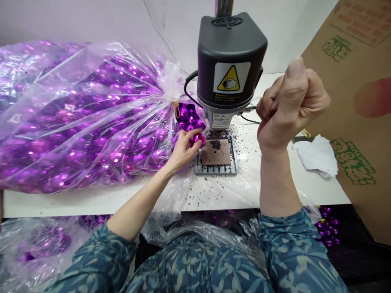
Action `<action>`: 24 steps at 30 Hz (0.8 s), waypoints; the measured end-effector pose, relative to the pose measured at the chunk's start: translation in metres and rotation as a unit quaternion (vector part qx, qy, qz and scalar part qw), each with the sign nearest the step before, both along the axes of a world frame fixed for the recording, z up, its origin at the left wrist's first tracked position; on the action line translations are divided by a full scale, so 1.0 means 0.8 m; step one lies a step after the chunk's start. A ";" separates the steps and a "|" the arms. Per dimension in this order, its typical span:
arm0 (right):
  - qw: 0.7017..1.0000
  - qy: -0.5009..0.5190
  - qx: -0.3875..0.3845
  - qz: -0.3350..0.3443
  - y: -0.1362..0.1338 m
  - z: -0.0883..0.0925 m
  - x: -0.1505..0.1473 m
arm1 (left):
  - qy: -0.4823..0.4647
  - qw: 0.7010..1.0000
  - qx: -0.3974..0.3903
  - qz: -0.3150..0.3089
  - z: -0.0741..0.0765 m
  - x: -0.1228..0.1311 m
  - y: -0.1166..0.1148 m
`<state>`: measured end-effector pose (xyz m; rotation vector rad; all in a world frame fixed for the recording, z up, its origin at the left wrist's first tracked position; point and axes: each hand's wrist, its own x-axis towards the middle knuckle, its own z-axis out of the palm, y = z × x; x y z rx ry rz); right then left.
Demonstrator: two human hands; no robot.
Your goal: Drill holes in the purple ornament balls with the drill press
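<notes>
My left hand (187,147) is closed on a shiny purple faceted ball (198,140), its fingers wrapped around the ball's sides. It sits at the left edge of a brown square block (215,154) with a hole in it, on the slotted metal base of a small bench drill press (230,61). My right hand (291,103) makes a fist at the machine's right side, where a thin metal feed lever (249,108) runs into it. The lever's end is hidden inside the fist. Dark shavings (216,144) lie on the block and base.
A big clear plastic bag (91,118) full of purple balls, tied at its neck, lies along the left. A cardboard box (351,101) stands at the right, with a white cloth (316,156) beside it. More plastic and balls show below the table (76,203).
</notes>
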<state>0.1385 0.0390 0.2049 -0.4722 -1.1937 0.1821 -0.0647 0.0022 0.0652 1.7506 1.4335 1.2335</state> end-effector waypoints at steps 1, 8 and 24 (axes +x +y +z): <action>1.000 0.005 0.002 0.005 0.001 -0.001 0.000 | -0.059 0.997 -0.036 -0.031 0.000 0.004 -0.013; 1.000 -0.001 -0.027 0.016 0.004 -0.006 0.000 | -0.250 0.952 -0.115 -0.136 -0.032 0.025 -0.042; 0.999 0.013 0.035 0.040 0.001 -0.008 0.000 | -0.046 0.996 0.013 -0.078 -0.053 0.034 0.001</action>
